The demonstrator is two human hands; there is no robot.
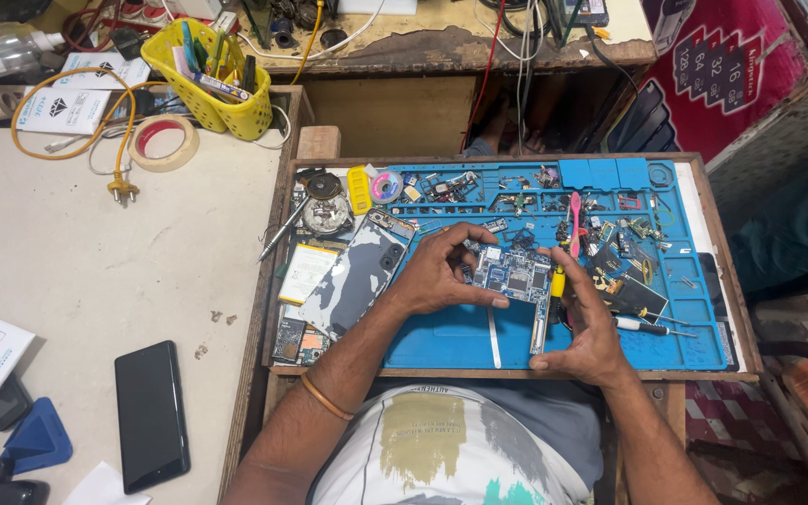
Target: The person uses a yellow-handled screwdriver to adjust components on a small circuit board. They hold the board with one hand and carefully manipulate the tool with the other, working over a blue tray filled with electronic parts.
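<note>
A phone circuit board (514, 276), blue-grey with metal shields, lies on the blue work mat (441, 341). My left hand (441, 271) rests on the board's left end, fingers curled over it. My right hand (586, 327) cups the board's right side and holds a yellow-handled tool (558, 281) against it. An opened phone body (362, 271) lies just left of my left hand.
Small parts, screws and a pink tool (574, 220) crowd the mat's upper compartments. A screwdriver (642, 325) lies at the right. On the white table to the left are a black phone (150, 413), a tape roll (163, 142), a yellow basket (208, 79) and a yellow cable (114, 140).
</note>
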